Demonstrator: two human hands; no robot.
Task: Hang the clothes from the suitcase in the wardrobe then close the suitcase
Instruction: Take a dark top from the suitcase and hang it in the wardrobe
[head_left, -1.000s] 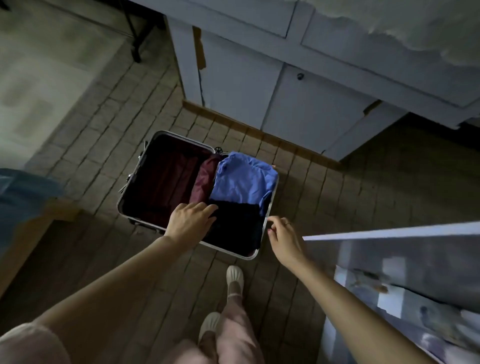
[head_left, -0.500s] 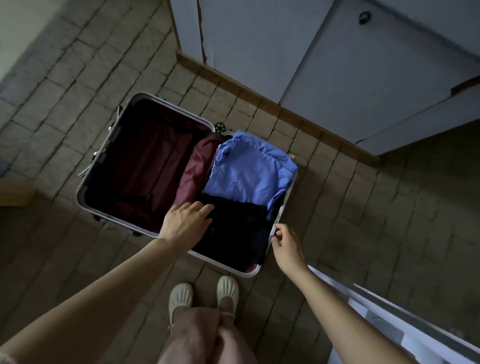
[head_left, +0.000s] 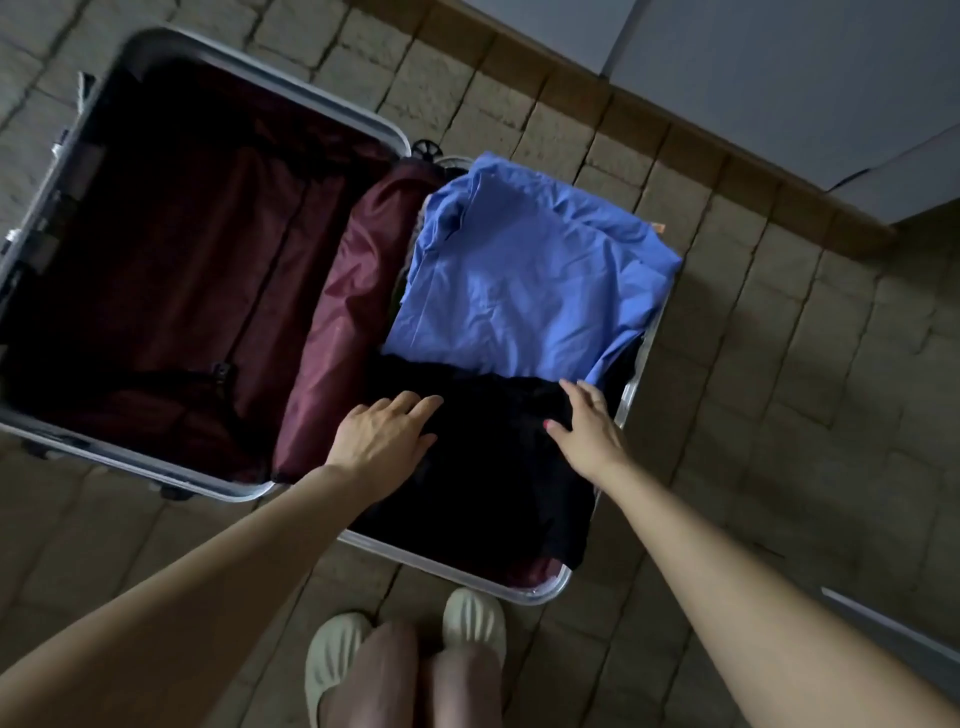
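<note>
The suitcase (head_left: 332, 111) lies open flat on the tiled floor (head_left: 779, 415), its silver frame running round both halves. The left half shows only dark red lining, and a fold of the same red lining (head_left: 353, 322) bulges up along the hinge between the halves. The right half holds the clothes: a folded blue garment (head_left: 524, 280) fills the far part, and a black garment (head_left: 483, 483) fills the near part, its far edge tucked just under the blue one. The left hand (head_left: 384, 436) rests palm down on the left side of the black garment, fingers straight and slightly spread, beside the red fold. The right hand (head_left: 587, 431) lies on the right side of the same garment, fingers straight and close together, with the fingertips just short of the blue garment's lower corner and the frame of the case just beside the outer edge of the hand. Both hands are flat on the cloth and neither one grips it. Half a second ago the right hand was outside the case, pinching its frame at the right edge; it has since let go and moved in onto the black garment. The left hand has stayed on the cloth. The view has also dropped closer to the case, and a pair of pale slippers (head_left: 472, 618) shows at the near edge.
</note>
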